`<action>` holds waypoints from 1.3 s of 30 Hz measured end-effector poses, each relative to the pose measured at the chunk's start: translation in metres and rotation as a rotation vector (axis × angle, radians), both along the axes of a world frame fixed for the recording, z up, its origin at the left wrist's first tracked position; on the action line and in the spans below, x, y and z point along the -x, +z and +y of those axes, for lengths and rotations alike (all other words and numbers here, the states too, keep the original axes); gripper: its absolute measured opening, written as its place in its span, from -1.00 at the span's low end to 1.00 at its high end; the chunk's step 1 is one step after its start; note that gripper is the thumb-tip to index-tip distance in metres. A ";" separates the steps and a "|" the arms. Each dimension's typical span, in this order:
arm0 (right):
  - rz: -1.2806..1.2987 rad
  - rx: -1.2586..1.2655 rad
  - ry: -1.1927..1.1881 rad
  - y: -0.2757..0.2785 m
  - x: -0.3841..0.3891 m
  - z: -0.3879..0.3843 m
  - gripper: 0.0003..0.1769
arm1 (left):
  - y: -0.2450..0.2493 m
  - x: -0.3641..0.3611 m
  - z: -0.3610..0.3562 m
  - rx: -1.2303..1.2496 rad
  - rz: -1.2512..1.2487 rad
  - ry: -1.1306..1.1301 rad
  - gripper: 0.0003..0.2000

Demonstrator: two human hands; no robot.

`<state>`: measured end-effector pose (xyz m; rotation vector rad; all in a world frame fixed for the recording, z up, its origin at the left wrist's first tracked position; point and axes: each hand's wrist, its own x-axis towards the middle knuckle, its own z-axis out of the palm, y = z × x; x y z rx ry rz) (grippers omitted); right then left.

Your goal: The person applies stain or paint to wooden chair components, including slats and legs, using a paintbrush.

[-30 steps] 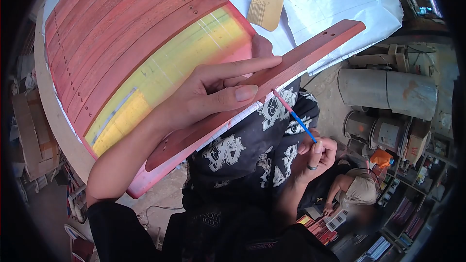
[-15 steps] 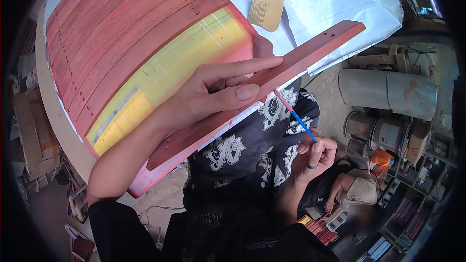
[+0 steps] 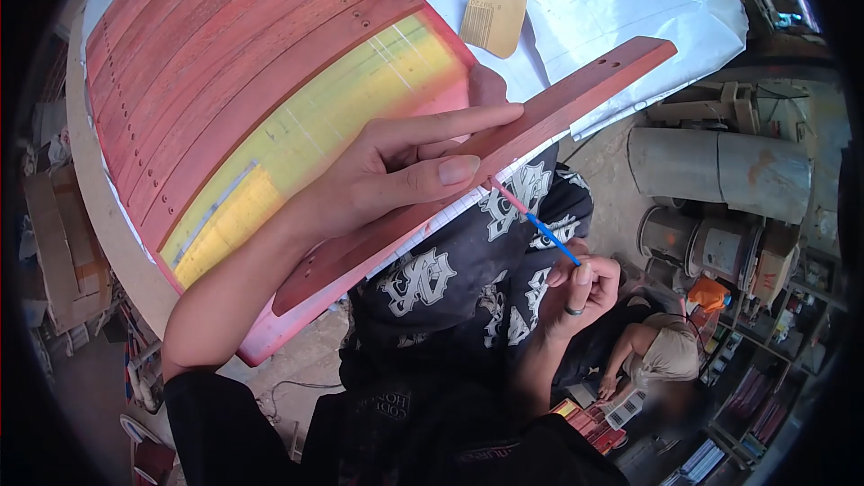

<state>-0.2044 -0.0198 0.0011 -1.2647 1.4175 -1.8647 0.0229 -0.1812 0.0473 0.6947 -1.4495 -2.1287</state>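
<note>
We see a long reddish wooden strip (image 3: 562, 108) set slantwise in front of us, along the near edge of the larger slatted piece, with a pair of holes by each end. Our left hand (image 3: 382, 166) holds it near the middle, thumb pressed on its face and index finger stretched along it; the other fingers are partly hidden. Our right hand (image 3: 580, 292), a ring on one finger, pinches the end of a thin blue stick (image 3: 544, 227) between thumb and fingertips. The stick's pinkish end is at the strip's near edge, just below our left thumb. Beyond the strip lies the curved slatted piece (image 3: 225, 54), red with a yellow-green band (image 3: 333, 117). White sheeting (image 3: 630, 9) spreads beside it, bearing a small barcoded card (image 3: 493, 22). Below are our black patterned trousers (image 3: 418, 283). Farther right, another person (image 3: 664, 351) bends near crowded shelves (image 3: 765, 369), and a big metal cylinder (image 3: 720, 171) lies above them.
</note>
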 end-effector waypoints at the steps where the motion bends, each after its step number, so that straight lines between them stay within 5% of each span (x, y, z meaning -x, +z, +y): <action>1: -0.011 -0.004 -0.008 0.001 0.000 -0.001 -0.85 | 0.000 0.001 0.001 0.006 0.003 0.010 -0.44; 39: 0.042 -0.029 0.075 -0.005 0.000 0.007 -0.86 | -0.008 0.002 0.000 0.098 -0.039 0.004 -0.28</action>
